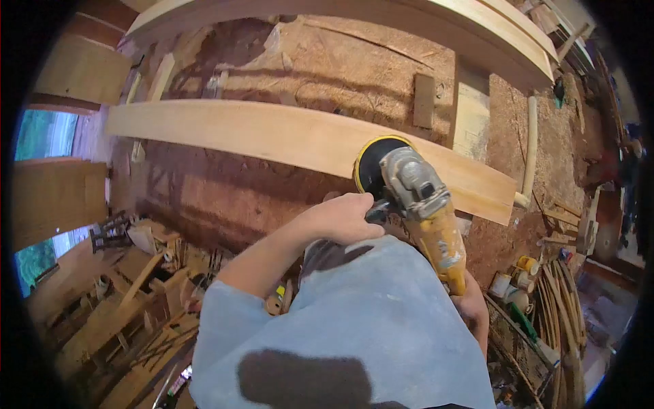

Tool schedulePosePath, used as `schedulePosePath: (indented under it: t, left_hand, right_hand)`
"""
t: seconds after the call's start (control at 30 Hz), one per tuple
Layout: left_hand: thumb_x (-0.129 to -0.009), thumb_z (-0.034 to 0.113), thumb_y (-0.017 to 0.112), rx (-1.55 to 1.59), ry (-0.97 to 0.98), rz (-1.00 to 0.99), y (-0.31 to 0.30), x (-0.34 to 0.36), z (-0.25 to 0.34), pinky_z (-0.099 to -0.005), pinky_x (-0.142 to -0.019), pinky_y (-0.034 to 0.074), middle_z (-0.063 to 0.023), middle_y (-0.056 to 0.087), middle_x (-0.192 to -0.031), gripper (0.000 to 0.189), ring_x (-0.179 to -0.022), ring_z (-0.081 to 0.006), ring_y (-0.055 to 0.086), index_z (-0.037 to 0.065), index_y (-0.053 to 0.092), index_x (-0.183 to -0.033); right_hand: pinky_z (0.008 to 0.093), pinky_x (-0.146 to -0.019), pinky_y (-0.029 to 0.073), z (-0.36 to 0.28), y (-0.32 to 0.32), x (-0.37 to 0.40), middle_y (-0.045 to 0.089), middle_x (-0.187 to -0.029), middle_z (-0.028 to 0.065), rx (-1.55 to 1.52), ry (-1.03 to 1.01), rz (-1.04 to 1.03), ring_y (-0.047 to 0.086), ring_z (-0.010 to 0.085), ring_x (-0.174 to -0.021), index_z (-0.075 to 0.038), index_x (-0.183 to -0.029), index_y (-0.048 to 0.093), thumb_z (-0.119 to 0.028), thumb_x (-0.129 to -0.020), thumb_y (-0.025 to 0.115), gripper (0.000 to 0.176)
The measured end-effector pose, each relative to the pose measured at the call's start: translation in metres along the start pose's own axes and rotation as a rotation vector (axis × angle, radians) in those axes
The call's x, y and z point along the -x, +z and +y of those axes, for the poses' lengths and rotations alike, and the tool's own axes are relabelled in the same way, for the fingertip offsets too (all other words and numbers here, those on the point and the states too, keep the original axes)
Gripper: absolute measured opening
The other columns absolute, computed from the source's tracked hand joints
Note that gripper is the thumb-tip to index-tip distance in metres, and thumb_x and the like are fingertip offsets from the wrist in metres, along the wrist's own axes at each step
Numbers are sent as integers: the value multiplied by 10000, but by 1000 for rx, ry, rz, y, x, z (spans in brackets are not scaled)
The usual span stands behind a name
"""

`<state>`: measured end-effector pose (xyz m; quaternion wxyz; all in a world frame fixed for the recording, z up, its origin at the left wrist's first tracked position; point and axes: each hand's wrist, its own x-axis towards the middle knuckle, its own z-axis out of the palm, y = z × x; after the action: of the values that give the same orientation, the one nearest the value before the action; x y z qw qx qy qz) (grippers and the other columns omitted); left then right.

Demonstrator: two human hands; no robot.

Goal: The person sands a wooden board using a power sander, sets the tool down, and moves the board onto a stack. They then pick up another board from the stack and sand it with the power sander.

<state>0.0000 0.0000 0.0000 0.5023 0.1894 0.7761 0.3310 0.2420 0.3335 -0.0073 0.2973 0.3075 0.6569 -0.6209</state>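
A worn yellow angle grinder [436, 232] with a grey gear head lies across the front of my body. Its round black pad with a yellow rim [371, 165] overlaps a long pale plank [259, 129] near the plank's right part. My left hand [344, 218] is closed around the dark side handle [377, 213] by the tool's head. At the rear end of the yellow body, my right hand [470, 300] grips the tool, its fingers partly hidden by the body and my shirt.
Another long beam [340, 8] runs along the top of the view. A short wood block [423, 101] lies on the sawdust-strewn ground beyond the plank. Scrap wood [136, 293] is heaped at lower left; cans [523, 276] and curved wood strips [562, 313] stand at lower right.
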Motion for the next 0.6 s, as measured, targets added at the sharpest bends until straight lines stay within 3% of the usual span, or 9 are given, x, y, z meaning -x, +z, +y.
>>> schedulePosePath:
  t: [0.07, 0.1, 0.17, 0.2, 0.3, 0.33, 0.43, 0.57, 0.6]
  left_hand:
    - [-772, 372, 709, -103, 10, 136, 29, -14, -12, -442, -971, 504, -327, 664, -1087, 533, -1071, -413, 653, -55, 676, -1088]
    - [-772, 372, 709, -79, 113, 169, 16, -53, -6, -442, -971, 504, -327, 664, -1087, 533, -1071, -413, 653, -55, 676, -1088]
    - [-771, 325, 695, -87, 10, 230, 5, -41, 10, -460, -937, 514, -313, 680, -1013, 474, -1020, -428, 662, -80, 676, -1017]
    - [-757, 226, 662, -142, 7, 238, 18, -35, -1, -500, -898, 516, -310, 662, -989, 364, -996, -449, 646, -75, 640, -962]
    - [-752, 206, 659, -124, -9, 227, 13, -16, -13, -510, -898, 512, -307, 663, -990, 333, -1000, -460, 637, -68, 647, -940]
    - [-752, 206, 659, -131, -22, 213, 10, -12, -17, -510, -898, 512, -307, 663, -990, 333, -1000, -460, 637, -68, 647, -940]
    - [-749, 215, 665, -58, 53, 306, -1, -9, -23, -509, -896, 513, -304, 663, -971, 341, -993, -463, 636, -71, 653, -933]
    - [-744, 239, 670, -146, -56, 462, -39, 14, -54, -504, -917, 509, -307, 663, -974, 379, -1009, -460, 631, -80, 661, -949]
    - [-745, 236, 666, -154, -100, 472, -50, 20, -66, -504, -911, 510, -310, 665, -979, 370, -1007, -458, 635, -78, 667, -940]
  right_hand:
    - [320, -852, 506, -6, -1, 7, 651, -1030, 30, 103, -30, -105, 628, 172, -921, -47, -1242, 602, -30, -692, 751, 570]
    - [320, -852, 506, -19, -20, -13, 651, -1030, 30, 169, -65, -24, 628, 172, -921, -47, -1242, 602, -30, -692, 751, 570]
    - [324, -860, 503, -5, -20, -15, 658, -1005, 31, 118, -1, -124, 626, 168, -897, -30, -1237, 598, -26, -675, 768, 587]
    - [325, -837, 510, -8, -4, -5, 675, -971, 41, 117, 118, -101, 630, 163, -856, -20, -1189, 624, -1, -657, 736, 544]
    - [325, -784, 515, -21, 28, 2, 677, -926, 27, 292, 5, 54, 628, 162, -805, -7, -1109, 653, 19, -642, 701, 470]
    - [326, -753, 512, -28, 30, 2, 680, -892, 30, 262, 137, 73, 627, 168, -784, 2, -1062, 665, 18, -620, 684, 442]
    - [322, -760, 508, -58, 29, 8, 686, -888, 55, 415, 89, 112, 630, 171, -802, 2, -1090, 656, 8, -635, 691, 456]
    - [332, -810, 509, -99, 69, -27, 700, -921, 121, 449, 35, 13, 655, 200, -860, -4, -1124, 651, -48, -681, 714, 450]
    - [323, -808, 508, -102, 82, -38, 695, -946, 85, 460, -12, -23, 638, 170, -872, -5, -1140, 646, -36, -696, 710, 450]
